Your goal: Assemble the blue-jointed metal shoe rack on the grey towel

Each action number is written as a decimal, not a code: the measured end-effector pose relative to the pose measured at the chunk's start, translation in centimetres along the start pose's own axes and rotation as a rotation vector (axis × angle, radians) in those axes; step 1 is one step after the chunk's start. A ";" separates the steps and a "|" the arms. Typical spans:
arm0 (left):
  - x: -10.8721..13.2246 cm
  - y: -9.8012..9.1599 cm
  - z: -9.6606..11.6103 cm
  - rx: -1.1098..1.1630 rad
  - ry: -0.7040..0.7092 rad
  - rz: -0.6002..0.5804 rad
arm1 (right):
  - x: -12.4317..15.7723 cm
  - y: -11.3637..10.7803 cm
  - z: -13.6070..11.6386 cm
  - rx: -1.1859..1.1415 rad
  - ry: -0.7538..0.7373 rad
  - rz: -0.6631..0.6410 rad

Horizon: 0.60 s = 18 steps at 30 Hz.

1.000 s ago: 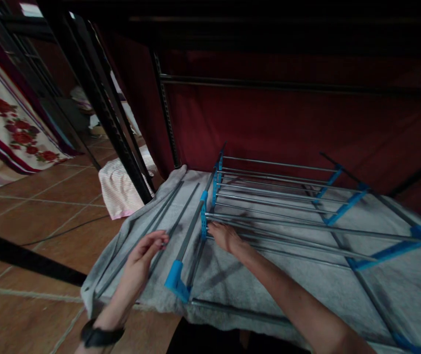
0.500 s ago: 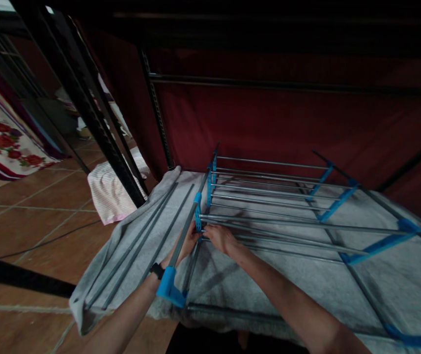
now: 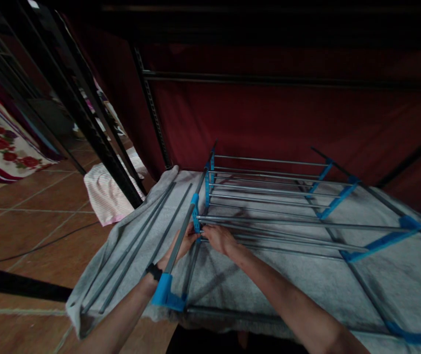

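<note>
A rack of grey metal tubes and blue plastic brackets lies on its side before me. My left hand (image 3: 187,241) is closed around the lower part of a blue bracket (image 3: 196,212), behind the rack's left upright. Close beside it, my right hand (image 3: 218,238) pinches the left end of a metal tube (image 3: 306,240) against that bracket. Fingers cover the joint, so whether the tube sits in its hole cannot be made out. Another tube (image 3: 287,222) spans just above, reaching the right-hand bracket (image 3: 378,241). A blue corner piece (image 3: 166,294) caps the near end of the left upright.
Several loose tubes (image 3: 136,246) lie left of the rack on the grey blanket (image 3: 232,290). Black metal posts (image 3: 73,108) rise at the left, and a dark red cloth (image 3: 269,123) hangs behind. A striped cloth (image 3: 109,191) and a cable (image 3: 48,244) are on the tiled floor.
The view has shifted slightly, moving the scene a little to the left. Both hands stay at the same bracket, the right fingers still at the tube's end.
</note>
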<state>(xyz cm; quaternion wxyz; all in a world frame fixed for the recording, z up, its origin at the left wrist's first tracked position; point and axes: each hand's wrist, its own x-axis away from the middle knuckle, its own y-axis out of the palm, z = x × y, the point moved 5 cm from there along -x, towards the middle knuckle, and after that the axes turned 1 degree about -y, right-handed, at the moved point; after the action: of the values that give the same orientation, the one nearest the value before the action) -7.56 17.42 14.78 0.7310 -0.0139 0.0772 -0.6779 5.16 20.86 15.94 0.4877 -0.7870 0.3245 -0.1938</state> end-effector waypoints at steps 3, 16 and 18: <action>0.0 0.0 -0.1 -0.020 0.023 -0.031 | -0.1 0.2 0.1 0.006 -0.008 -0.012; -0.3 0.1 -0.6 -0.023 0.015 -0.058 | 0.5 0.0 -0.3 0.053 -0.022 0.095; -0.4 -0.5 -0.6 -0.055 0.024 -0.055 | 2.2 -0.1 -0.8 0.078 -0.075 0.145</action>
<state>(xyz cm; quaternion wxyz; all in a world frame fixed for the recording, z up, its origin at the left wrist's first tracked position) -8.17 17.84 14.33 0.7105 -0.0278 0.1042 -0.6953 6.23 18.86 16.38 0.5423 -0.7486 0.3545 -0.1409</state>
